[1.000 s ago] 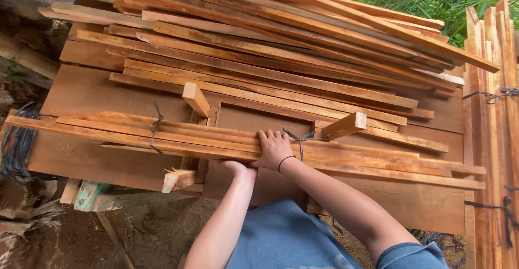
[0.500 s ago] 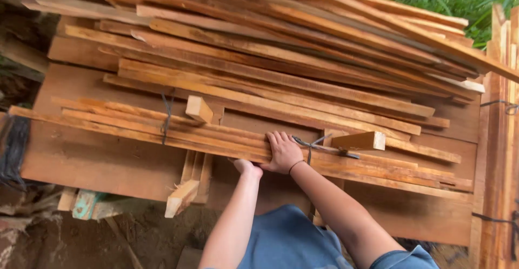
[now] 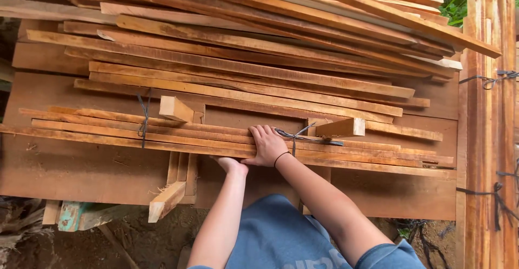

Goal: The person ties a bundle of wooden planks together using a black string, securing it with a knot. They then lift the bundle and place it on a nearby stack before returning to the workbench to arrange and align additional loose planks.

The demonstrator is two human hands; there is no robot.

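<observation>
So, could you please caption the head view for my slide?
Right hand flat on a tied bundle of wooden slats; left hand grips underneath it.

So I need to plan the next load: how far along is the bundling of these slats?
Done: the slat bundle under the hands already carries two dark ties, and the upright bundles at the side are tied too. In hand: the right hand presses the bundle, the left hand grips its underside. Left: the loose slats heaped behind look untied.
</observation>
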